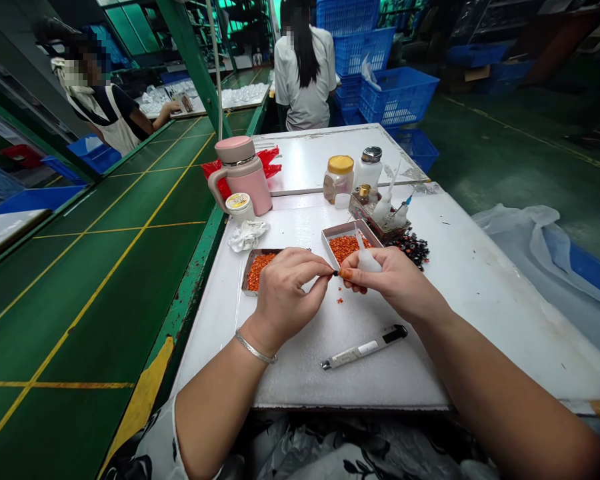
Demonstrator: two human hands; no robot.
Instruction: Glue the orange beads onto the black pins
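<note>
My left hand (291,283) is closed, thumb and fingertips pinching a tiny black part (335,273) above the white table. My right hand (397,280) meets it from the other side, its thumb and forefinger at the same part. A white squeeze bottle (369,261) with a thin tip pointing up is tucked in the right hand's grip. Behind the hands, a shallow box (325,233) and a second box (245,280) hold small orange pieces. The left hand partly covers the second one. A few orange bits (339,301) lie below the fingertips.
A slim white-and-black tool (365,347) lies near me. Black parts (414,249) are heaped beside a holder of bottles (393,230). Jars (339,180), a pink flask (250,177) and crumpled tissue (249,235) stand behind. A green conveyor (105,267) runs left; two people are beyond.
</note>
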